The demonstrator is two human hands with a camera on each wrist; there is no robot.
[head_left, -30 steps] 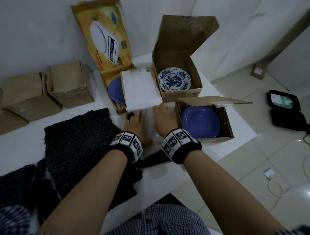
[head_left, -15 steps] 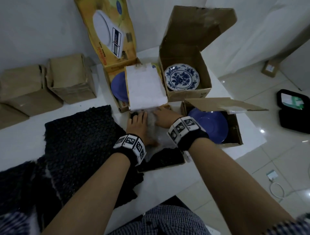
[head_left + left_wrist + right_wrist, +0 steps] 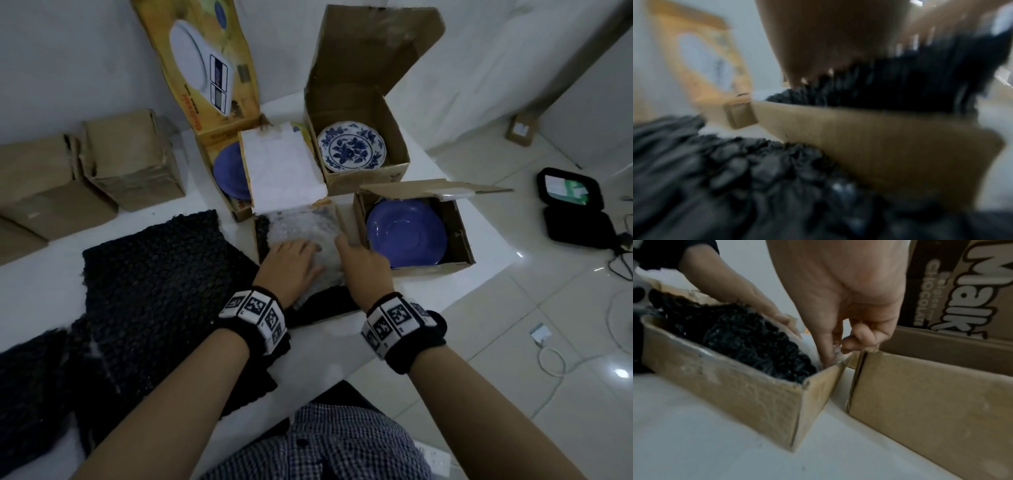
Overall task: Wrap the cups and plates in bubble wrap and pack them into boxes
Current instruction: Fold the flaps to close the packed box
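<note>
A small open cardboard box (image 3: 338, 219) (image 3: 735, 386) sits mid-table and holds a bundle in black bubble wrap (image 3: 748, 340) with clear bubble wrap (image 3: 308, 229) over it. What is wrapped inside is hidden. My left hand (image 3: 301, 246) (image 3: 786, 320) lies flat on the bundle with its fingers straight. My right hand (image 3: 342, 241) (image 3: 836, 348) is at the box's right wall, index finger down in the corner and thumb pinching the clear wrap. Bare plates lie in other boxes: a blue plate (image 3: 406, 233) and a blue-flowered plate (image 3: 351, 145). The left wrist view is blurred.
A large sheet of black bubble wrap (image 3: 154, 274) covers the table to the left. A yellow scale box (image 3: 219, 130) at the back holds another blue plate (image 3: 227, 174). Closed brown boxes (image 3: 130, 157) stand far left. The table edge (image 3: 479, 284) is just right of the boxes.
My right hand has drawn back from the box's far edge to its right wall. My left hand has slid onto the top of the bundle. The head view has shifted closer.
</note>
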